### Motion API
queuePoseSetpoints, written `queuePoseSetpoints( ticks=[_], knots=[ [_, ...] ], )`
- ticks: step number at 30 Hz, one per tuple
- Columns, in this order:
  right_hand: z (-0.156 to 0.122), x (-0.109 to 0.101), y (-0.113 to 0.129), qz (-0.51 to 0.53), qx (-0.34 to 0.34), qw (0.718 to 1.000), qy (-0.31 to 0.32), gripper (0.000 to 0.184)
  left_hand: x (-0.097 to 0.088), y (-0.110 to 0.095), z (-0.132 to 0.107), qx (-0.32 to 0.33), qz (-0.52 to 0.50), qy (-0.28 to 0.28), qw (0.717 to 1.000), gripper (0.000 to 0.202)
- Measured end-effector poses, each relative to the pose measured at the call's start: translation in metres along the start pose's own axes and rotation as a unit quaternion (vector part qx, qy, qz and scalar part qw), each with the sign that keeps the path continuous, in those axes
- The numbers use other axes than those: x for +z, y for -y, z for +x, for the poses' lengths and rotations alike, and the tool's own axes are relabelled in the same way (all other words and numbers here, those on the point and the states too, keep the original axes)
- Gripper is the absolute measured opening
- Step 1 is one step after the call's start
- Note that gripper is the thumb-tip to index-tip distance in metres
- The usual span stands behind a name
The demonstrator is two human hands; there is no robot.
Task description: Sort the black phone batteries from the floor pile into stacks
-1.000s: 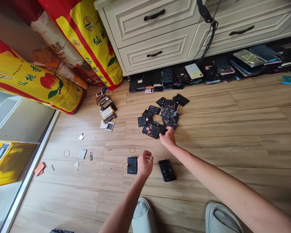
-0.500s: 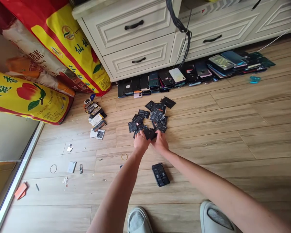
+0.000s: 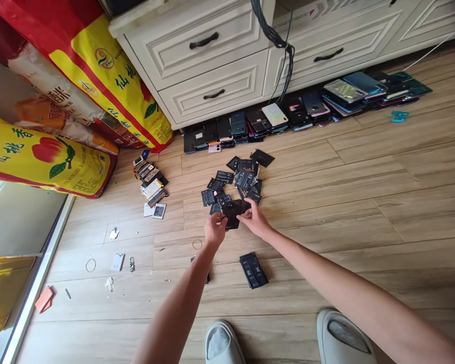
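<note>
Between my two hands is a flat black phone battery (image 3: 231,218), at the near end of a loose ring of black batteries (image 3: 245,179) on the wooden floor. My left hand (image 3: 215,230) pinches its left edge with thumb and fingers. My right hand (image 3: 255,218) is closed on its right side, thumb towards the middle; whether one battery or several overlap there I cannot tell. Closer to my feet lies a pair of long black batteries (image 3: 254,270) side by side. A partly hidden dark piece (image 3: 208,277) shows beside my left forearm.
A stack of mixed batteries (image 3: 150,182) lies to the left. Rows of phones (image 3: 275,115) line the foot of the white cabinet (image 3: 212,76). Yellow and red rice bags (image 3: 60,156) stand at the left. A rubber band (image 3: 196,244) and small scraps dot the floor, and my slippers (image 3: 223,344) are below.
Both hands have drawn slightly towards me and parted a little, bringing the black battery off the near end of the ring. The view has shifted slightly.
</note>
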State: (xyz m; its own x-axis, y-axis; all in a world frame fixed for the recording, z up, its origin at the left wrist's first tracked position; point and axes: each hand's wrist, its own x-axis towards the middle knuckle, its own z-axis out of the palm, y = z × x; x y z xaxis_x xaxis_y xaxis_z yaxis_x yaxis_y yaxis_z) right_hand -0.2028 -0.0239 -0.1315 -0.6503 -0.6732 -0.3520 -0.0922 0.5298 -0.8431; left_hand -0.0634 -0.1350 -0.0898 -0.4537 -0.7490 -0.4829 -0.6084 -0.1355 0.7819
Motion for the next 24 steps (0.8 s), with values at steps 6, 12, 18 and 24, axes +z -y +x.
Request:
queuePoseSetpoints(
  ticks=[6,12,18,24],
  knots=[
    [-0.050,-0.025,0.012,0.169,0.028,0.967,0.188,0.051,-0.011,0.002,-0.064,-0.059,-0.299,0.067,0.950,0.062],
    [-0.107,-0.044,0.055,0.249,0.051,0.945,0.208,0.051,-0.023,-0.006,-0.119,-0.103,-0.394,0.094,0.908,0.057],
    [-0.140,-0.040,0.060,0.233,0.038,0.951,0.201,0.052,-0.029,0.012,-0.146,-0.121,-0.435,0.118,0.884,0.054],
    [-0.151,-0.040,0.057,0.207,0.043,0.956,0.204,0.053,-0.027,0.023,-0.154,-0.140,-0.454,0.124,0.871,0.053]
  ],
)
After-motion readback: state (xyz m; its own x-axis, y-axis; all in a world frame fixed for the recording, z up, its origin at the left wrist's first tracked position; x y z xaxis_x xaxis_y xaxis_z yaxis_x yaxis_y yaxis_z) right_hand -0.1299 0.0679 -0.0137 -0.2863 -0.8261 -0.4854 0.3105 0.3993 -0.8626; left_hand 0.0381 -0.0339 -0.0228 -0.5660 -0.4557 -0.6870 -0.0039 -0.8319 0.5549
